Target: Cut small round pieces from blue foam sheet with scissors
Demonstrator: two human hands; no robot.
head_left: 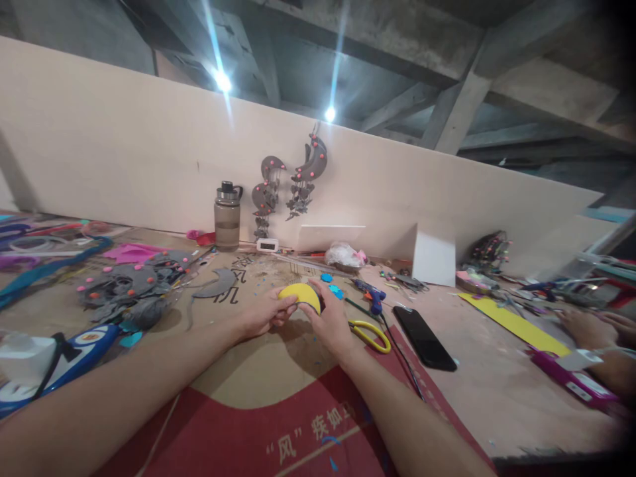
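Both arms outstretched | left hand [262, 314] – right hand [328, 320] – fingers closed on yellow crescent [299, 295]

Grey water bottle [227, 216] stands by the back board w/ moon-shaped hangings [291, 182] pinned beside it. Yellow-handled scissors [370, 334], blue glue gun [370, 293] & black phone [424, 337] lie on the cardboard; yellow strip [514, 323] further right. Grey foam cutouts [130, 288] piled at left, another person's hand [589, 328] at far right.

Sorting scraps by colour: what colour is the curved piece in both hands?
Yellow piece, head view.
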